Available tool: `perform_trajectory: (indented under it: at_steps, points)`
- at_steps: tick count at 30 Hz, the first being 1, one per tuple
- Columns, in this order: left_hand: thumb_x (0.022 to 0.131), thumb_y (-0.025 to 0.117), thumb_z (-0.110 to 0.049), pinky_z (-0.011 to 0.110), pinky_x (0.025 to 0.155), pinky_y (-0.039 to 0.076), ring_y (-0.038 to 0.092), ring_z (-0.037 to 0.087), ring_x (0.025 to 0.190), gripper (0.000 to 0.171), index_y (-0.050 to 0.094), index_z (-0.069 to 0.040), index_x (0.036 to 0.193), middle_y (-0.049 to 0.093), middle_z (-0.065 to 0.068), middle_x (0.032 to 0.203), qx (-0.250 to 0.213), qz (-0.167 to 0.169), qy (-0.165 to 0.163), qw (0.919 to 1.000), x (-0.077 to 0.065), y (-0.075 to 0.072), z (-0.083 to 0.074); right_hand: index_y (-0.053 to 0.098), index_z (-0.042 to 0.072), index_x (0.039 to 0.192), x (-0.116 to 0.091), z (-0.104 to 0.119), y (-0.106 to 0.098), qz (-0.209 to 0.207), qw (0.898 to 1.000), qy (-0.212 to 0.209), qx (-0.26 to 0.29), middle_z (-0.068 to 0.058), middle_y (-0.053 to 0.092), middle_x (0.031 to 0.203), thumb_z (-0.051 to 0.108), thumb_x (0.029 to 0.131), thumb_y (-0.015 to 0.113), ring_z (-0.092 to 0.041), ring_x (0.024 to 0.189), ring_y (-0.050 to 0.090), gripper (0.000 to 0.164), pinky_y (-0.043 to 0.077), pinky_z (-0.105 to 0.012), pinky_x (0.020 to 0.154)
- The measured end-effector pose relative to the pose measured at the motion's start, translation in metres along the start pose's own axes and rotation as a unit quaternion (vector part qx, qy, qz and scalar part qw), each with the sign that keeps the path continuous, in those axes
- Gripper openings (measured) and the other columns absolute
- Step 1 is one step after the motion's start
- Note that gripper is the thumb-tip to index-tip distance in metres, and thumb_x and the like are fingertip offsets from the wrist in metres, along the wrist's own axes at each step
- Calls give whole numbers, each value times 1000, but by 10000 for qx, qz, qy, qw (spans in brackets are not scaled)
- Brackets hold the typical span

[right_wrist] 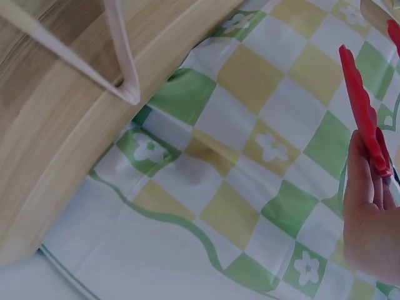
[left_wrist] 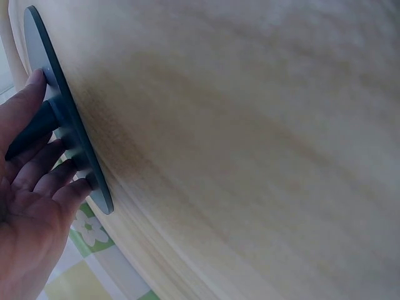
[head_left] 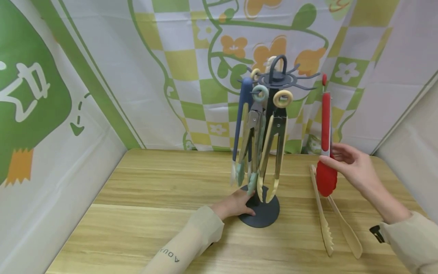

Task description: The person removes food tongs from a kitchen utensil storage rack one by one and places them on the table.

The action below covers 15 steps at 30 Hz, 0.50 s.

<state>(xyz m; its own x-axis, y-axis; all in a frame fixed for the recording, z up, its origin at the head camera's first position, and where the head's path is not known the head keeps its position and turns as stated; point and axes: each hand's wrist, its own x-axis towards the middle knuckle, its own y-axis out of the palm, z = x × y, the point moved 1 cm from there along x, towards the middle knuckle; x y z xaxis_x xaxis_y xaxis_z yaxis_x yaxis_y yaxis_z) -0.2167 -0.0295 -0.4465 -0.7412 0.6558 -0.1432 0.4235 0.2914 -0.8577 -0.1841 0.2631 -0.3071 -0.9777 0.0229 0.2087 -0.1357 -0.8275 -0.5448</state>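
Two sleeves (head_left: 181, 243) came in at the near edge. Closest on the table (head_left: 164, 190), over at R, lay beige tongs (head_left: 352, 239), arms spread toward the person, hinge away, prob. lying flat b/c nothing held them up. L hand (head_left: 234, 203) was on the round base (head_left: 261, 219) of the stand (head_left: 278, 78), not clenched: thumb + fingers spread either side of the post (left_wrist: 37, 128), tips on the disc, prob. to steady it, since the load hung up high. R hand (head_left: 359, 171) pinched the red tongs (head_left: 326, 125) below mid-length, thumb vs. fingers, up off the table near the beige pair's hinge end. They stood approx. vertical, head down, loop up; the low grip left the loop free. On the stand, cream tongs (head_left: 266, 152), green tongs (head_left: 254, 118) and blue tongs (head_left: 240, 110) hung head-down, cream + green w/ rings up by the hooks, prob. so they'd dangle clear of the base; another pale one (head_left: 271, 62) behind was mostly hidden. Bare hooks (head_left: 308, 77) pointed R, i.e. toward the red tongs. Farthest back hung patterned cloth (head_left: 184, 62).
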Motion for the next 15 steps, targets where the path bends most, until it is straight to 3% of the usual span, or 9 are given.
perform_trajectory:
  at_steps: [8, 15]
  points:
    - [80, 73, -22, 28, 99, 37, 41, 25, 126, 72, 38, 4, 137, 43, 17, 137, -269, 40, -138, 9995, -1, -1, 0, 44, -2, 130, -2, -7, -9, -40, 9990, 116, -434, 28, 51, 93, 30, 85, 67, 9, 80, 50, 60, 41, -11, 65]
    - [80, 73, -22, 28, 100, 37, 41, 25, 126, 72, 38, 4, 137, 43, 17, 137, -272, 27, -113, 9996, -2, -1, 0, 51, 3, 121, -5, -14, -17, -192, 9979, 178, -584, 27, 53, 88, 31, 83, 69, 6, 76, 51, 51, 42, -12, 61]
